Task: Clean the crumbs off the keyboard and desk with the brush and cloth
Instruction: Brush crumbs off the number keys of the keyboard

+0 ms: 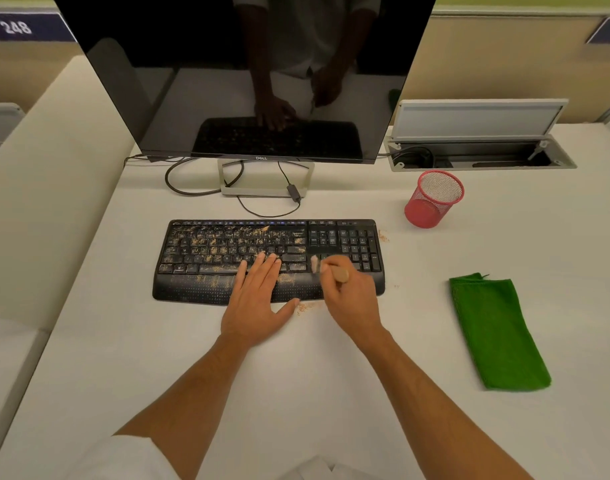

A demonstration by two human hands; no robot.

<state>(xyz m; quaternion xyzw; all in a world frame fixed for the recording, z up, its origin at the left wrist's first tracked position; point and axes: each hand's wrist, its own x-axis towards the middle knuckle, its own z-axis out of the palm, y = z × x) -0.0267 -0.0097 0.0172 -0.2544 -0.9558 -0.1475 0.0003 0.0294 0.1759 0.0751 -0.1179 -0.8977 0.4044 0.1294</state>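
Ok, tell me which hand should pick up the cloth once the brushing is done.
Right, probably. The green cloth lies on the desk to the right of the keyboard, nearer the right hand, though that hand grips the brush and must set it down first. The left hand rests flat on the keyboard, steadying it.

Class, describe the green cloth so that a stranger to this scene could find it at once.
Start at the black keyboard on the white desk. To its right, nearer the person than the red mesh cup, lies the green cloth: flat, folded, the only green thing.
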